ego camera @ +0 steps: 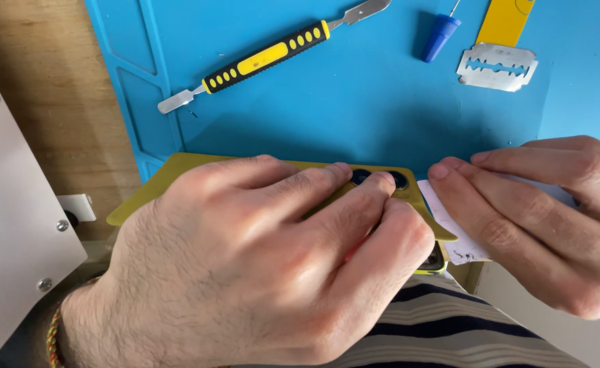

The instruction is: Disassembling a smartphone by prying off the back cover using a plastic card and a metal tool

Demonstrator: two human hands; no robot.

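Here the left hand [259, 266] presses a yellow phone [177, 174], right hand [545, 218] pinching white card [453, 235]

Matt blue rubbery work mat [354, 102]; bare metal razor blade [497, 67] at one o'clock; rough wooden tabletop [48, 88]; smooth yellow phone back cover [177, 170].

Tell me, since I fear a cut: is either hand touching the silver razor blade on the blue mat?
No, the silver razor blade lies apart at the far side of the blue mat, away from both hands.
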